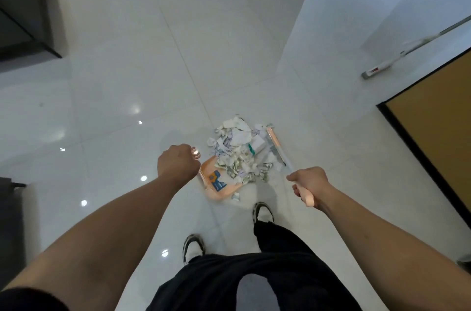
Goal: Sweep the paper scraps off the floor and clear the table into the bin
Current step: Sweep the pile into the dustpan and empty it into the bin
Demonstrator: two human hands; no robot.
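**One broom, one dustpan, a heap of light scraps**

The right hand [309, 187] grips the stiff broom handle [305, 196] near its end. The left hand [177, 164] is fisted, presumably round the peach dustpan [216, 184] handle, hidden. Between them on the floor [114, 81], a heap of paper scraps [238, 151], too many to count, half in the pan; they look light and fluttery, so short gentle strokes suit.

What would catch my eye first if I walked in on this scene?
Probably the heap of torn paper scraps in the middle of the shiny white floor, spilling into a peach dustpan. The right hand grips a broom handle just right of the heap, and the left hand is fisted above the dustpan's left edge.
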